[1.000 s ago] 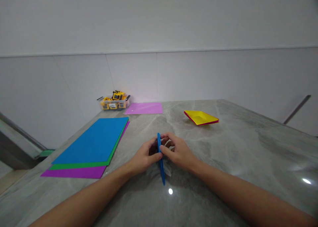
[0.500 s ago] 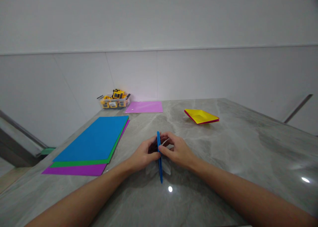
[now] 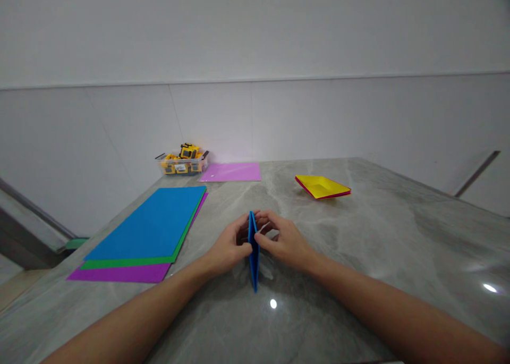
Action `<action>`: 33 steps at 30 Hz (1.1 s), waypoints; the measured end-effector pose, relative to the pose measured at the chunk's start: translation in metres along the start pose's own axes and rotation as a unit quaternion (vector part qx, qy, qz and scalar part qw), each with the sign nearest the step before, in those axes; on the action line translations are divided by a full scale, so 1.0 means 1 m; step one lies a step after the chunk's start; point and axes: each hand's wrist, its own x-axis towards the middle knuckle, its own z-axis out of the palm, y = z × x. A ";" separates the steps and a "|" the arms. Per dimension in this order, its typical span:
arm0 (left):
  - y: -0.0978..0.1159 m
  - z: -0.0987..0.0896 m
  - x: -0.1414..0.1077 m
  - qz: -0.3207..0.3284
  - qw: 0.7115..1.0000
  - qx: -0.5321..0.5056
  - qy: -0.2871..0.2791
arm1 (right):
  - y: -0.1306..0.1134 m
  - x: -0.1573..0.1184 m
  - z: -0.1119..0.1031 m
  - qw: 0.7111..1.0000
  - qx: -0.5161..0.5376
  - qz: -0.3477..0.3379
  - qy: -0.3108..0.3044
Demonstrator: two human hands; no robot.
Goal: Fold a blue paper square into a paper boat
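Note:
A folded blue paper [image 3: 254, 268] stands on edge near the middle of the grey table, its layers slightly parted into a narrow gap. My left hand [image 3: 231, 247] grips it from the left, thumb on the near part and fingers behind. From the other side my right hand [image 3: 283, 240] holds it, with the thumb at the gap and the fingers curled round the far end. Parts of the fingertips are hidden behind the paper.
Blue, green and purple sheets [image 3: 149, 223] lie stacked at the left. Behind are a clear box [image 3: 183, 166] of yellow toy parts and a pink sheet [image 3: 231, 171]. Folded yellow and red paper [image 3: 322, 186] rests at the back right of the marble table [image 3: 382, 236].
The blue paper's layers have spread a little, and its left side has shifted left with my left thumb. My right hand has hardly moved.

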 end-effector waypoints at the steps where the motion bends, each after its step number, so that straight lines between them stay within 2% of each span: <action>1: 0.001 0.000 0.000 0.002 1.000 0.002 -0.001 | -0.001 0.000 0.000 1.000 0.000 0.001 -0.001; 9: 0.004 -0.003 0.000 0.000 0.999 0.029 -0.028 | -0.001 0.001 -0.003 1.000 -0.001 0.006 -0.002; 13: 0.001 -0.004 0.000 -0.009 0.999 0.035 -0.030 | 0.004 0.001 -0.002 1.000 -0.004 0.017 0.008; 18: -0.004 -0.004 -0.004 0.010 0.997 0.061 -0.038 | 0.008 0.000 -0.001 1.000 0.011 0.015 0.022; 22: -0.006 -0.006 -0.005 0.009 0.994 0.107 -0.018 | 0.012 0.000 0.000 1.000 0.021 0.006 0.019; 25: -0.007 -0.007 -0.003 0.018 0.987 0.160 0.028 | 0.016 0.001 0.001 0.999 0.038 0.026 0.019; 27: -0.007 -0.008 -0.001 -0.002 0.986 0.160 0.049 | 0.018 0.004 0.001 0.996 0.066 0.042 0.033; 30: -0.005 -0.007 0.001 -0.055 0.989 0.127 0.047 | 0.021 0.007 0.000 0.987 0.133 0.070 0.060; 33: -0.002 -0.004 -0.001 -0.080 0.989 0.117 0.028 | 0.022 0.007 0.000 0.977 0.184 0.097 0.041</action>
